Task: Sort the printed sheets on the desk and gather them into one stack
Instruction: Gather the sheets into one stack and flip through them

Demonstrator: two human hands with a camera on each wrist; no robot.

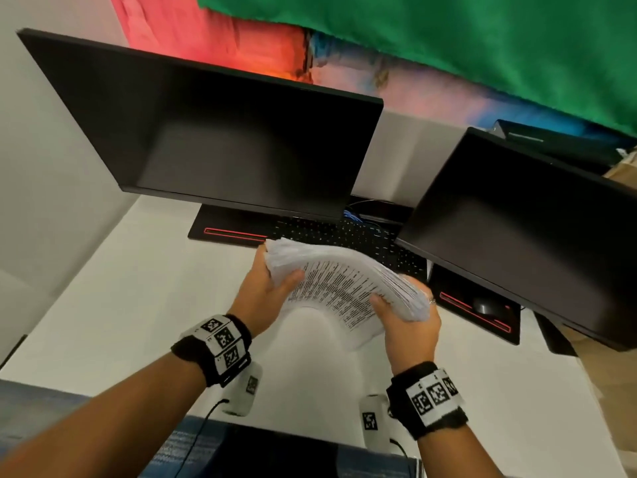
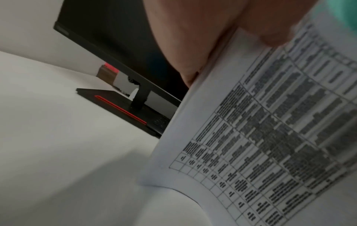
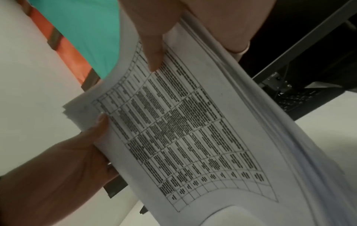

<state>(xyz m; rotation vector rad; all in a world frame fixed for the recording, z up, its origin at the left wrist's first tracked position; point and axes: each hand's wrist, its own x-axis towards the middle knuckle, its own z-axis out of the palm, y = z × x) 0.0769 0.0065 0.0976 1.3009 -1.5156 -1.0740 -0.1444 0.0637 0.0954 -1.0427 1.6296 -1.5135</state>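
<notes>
Head view, centre frame: I see the stack of printed sheets [image 1: 348,288] bowed above the bench [image 1: 113,305], my left hand [image 1: 265,291] clasping one short edge, my right hand [image 1: 410,322] the other. Thick but floppy, slippery; I'd keep gripping both ends.

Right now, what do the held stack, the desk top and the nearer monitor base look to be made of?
Stack of sheets: thin white office paper, matte; it bows between both hands and shows layered edges, with a printed table on top.
Desk top: smooth off-white surface, likely laminate; low sheen, no grain.
Monitor base: matte black, plastic or painted metal, I cannot tell which, with a red strip.
</notes>
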